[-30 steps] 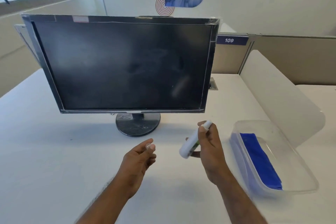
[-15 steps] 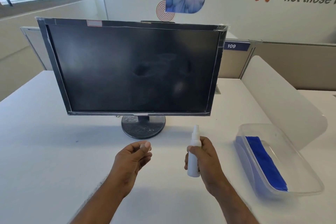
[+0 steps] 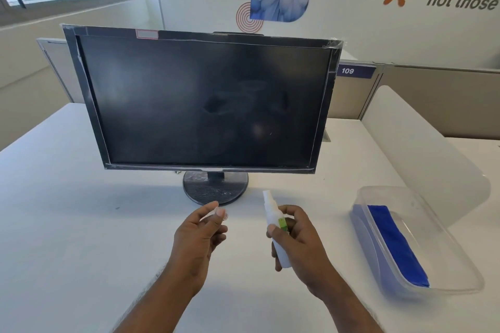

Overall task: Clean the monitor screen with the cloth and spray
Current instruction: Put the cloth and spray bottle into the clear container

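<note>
My right hand point(image 3: 296, 244): wrapped around the white spray bottle point(image 3: 276, 227), nozzle up and tipped slightly left, held above the desk in front of the monitor base point(image 3: 215, 187).
My left hand point(image 3: 198, 235): thumb and fingertips pinched on a small clear cap point(image 3: 213, 210), which is hard to make out.
Monitor point(image 3: 205, 101): upright at the desk's middle, screen dark and smudged near its centre, bezel edged in tape or film.
Cloth point(image 3: 396, 244): blue, folded, lying in the clear tray point(image 3: 457, 259) at my right, well apart from my right hand.
Open room: bare white desk point(image 3: 67, 211) to the left of my hands and between them and the tray.
Edges: a frosted divider point(image 3: 422, 149) rises just behind the tray.
Writing: "109" on a purple tag point(image 3: 354, 71) behind the monitor's right corner; wall lettering reads "The fut" and "not those", cut off by the frame.
Bottle label: a green patch, text too small to read.
</note>
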